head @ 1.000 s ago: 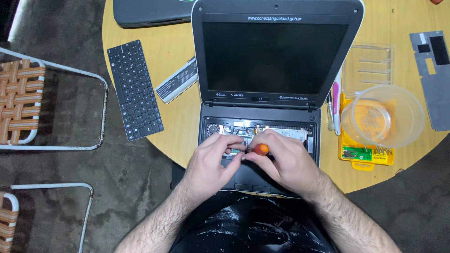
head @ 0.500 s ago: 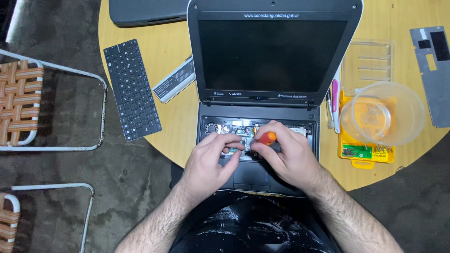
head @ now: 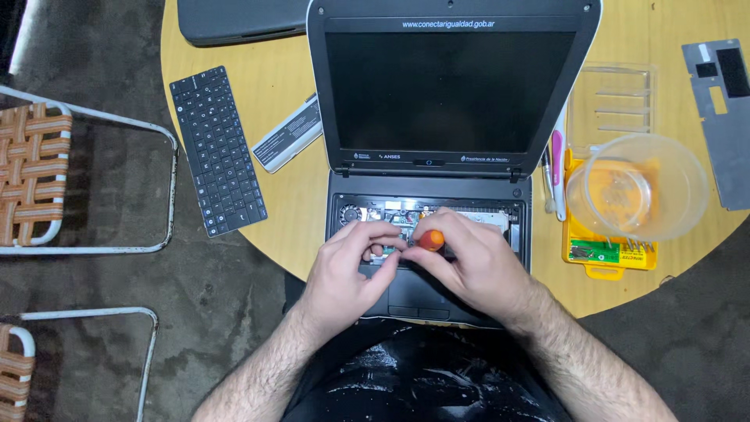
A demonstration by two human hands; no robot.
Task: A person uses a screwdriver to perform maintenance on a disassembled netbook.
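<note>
On the round wooden desk (head: pixel 289 211), far left, lies a detached black keyboard (head: pixel 217 150), then a grey battery pack (head: pixel 288 134). At the centre stands the opened laptop (head: pixel 453 86), its keyboard bay bare. The left hand (head: pixel 349 270) rests on the bay's lower edge, fingers curled narrow, touching the parts just beside the tool. The right hand (head: pixel 476 262) is closed on an orange-handled screwdriver (head: pixel 431 240), upright between both hands. Further right sit a clear plastic bowl (head: pixel 637 187) on a yellow case (head: pixel 611 254), and a grey metal plate (head: pixel 723 117).
</note>
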